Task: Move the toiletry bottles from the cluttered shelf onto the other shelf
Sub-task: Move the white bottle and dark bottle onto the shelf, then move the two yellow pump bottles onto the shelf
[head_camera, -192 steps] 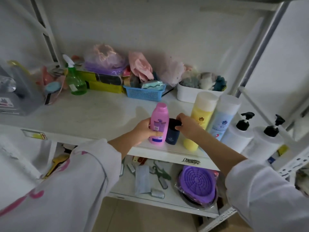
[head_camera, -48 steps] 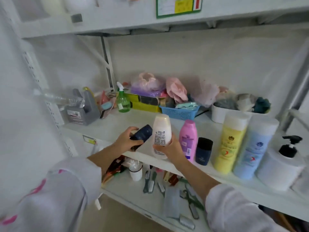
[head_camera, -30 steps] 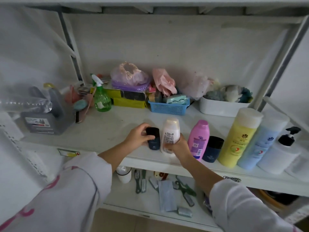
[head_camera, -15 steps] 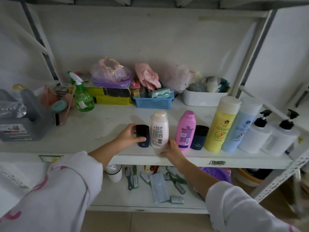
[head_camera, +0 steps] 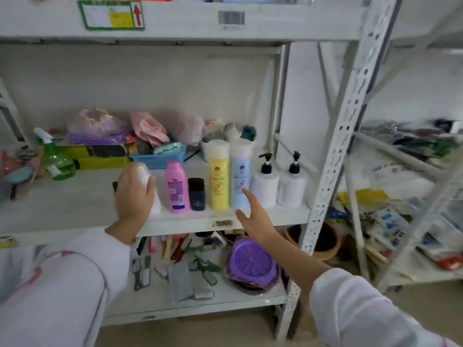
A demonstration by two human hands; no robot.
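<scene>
A row of toiletry bottles stands along the front of the middle shelf: white bottle, pink bottle, small dark bottle, tall yellow bottle, tall pale-blue bottle and two white pump bottles. My left hand lies over the white bottle and another small dark bottle, of which only an edge shows; its grip is hidden. My right hand hovers open before the shelf edge, fingertips near the pale-blue bottle, touching nothing.
Behind the row are a green spray bottle, a blue basket, bags and a white tub. The lower shelf holds combs, clips and a purple round lid. A perforated upright post separates a second cluttered rack.
My right hand has let go of the white bottle and moved right, opening near the pale-blue bottle. My left hand stays over the small dark bottle. The view swung up and right.
</scene>
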